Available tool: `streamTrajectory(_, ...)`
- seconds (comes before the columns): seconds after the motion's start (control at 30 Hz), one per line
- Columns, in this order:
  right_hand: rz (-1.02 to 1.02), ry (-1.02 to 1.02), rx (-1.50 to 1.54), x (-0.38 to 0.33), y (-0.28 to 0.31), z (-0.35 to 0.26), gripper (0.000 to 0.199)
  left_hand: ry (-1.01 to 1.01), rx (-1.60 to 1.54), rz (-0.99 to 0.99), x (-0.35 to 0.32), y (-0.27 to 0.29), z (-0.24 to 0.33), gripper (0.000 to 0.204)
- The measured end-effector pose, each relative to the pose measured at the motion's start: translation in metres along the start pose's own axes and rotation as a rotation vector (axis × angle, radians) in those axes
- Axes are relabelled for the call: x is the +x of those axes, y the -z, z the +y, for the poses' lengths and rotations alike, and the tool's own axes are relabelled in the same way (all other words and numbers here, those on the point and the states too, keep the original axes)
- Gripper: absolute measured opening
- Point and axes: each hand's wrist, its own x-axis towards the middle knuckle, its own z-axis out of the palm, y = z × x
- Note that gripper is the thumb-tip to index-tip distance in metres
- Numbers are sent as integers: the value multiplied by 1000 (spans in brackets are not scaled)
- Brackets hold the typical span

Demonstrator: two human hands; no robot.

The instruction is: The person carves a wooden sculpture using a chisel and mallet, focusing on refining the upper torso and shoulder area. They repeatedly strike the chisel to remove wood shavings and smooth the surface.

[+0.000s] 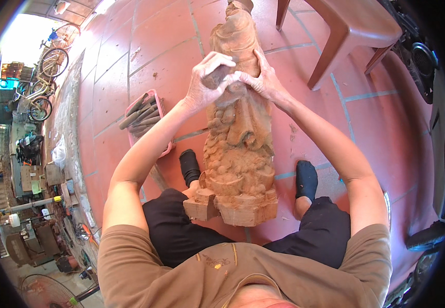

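A long reddish-brown wood carving [238, 149] lies on the floor between my legs, its flat-cut base toward me. Folds like drapery show at its far part, and rounded lumps cover the near part. My left hand [207, 84] curls over the carving's left side, fingers bent around a small grey-brown piece [215, 78] that is partly hidden. Pale dust coats those fingers. On the right side of the carving, my right hand [264, 82] grips its edge, thumb across the top. The two thumbs meet or nearly meet over the wood.
Left of the carving stands a pink basket [168, 150] with several dark, rod-shaped tools [143, 118]. A brown plastic chair [343, 31] is at the far right. Bicycles [48, 72], stacked clutter and a fan [45, 292] line the left side. Dark equipment [420, 61] borders the right.
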Motion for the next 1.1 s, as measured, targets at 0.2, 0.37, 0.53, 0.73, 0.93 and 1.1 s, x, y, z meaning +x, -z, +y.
streamTrajectory(0.2, -10, -20, 14, -1, 1, 0, 140, 425, -204, -122, 20, 22, 8, 24)
streamTrajectory(0.37, 15, 34, -22, 2, 0, 4, 139, 20, -21, -61, 16, 7, -2, 24)
streamTrajectory(0.53, 4, -4, 11, -1, 2, 5, 139, 345, -316, -156, 24, 18, 5, 25)
streamTrajectory(0.73, -11, 6, 24, -2, 0, 0, 138, 159, -111, -70, 17, 16, -4, 20)
streamTrajectory(0.93, 19, 16, 36, -2, 1, 1, 138, 485, -214, -113, 23, 29, 1, 20)
streamTrajectory(1.1, 16, 30, 19, -2, -2, -1, 137, 309, -159, -1, 0, 8, -7, 20)
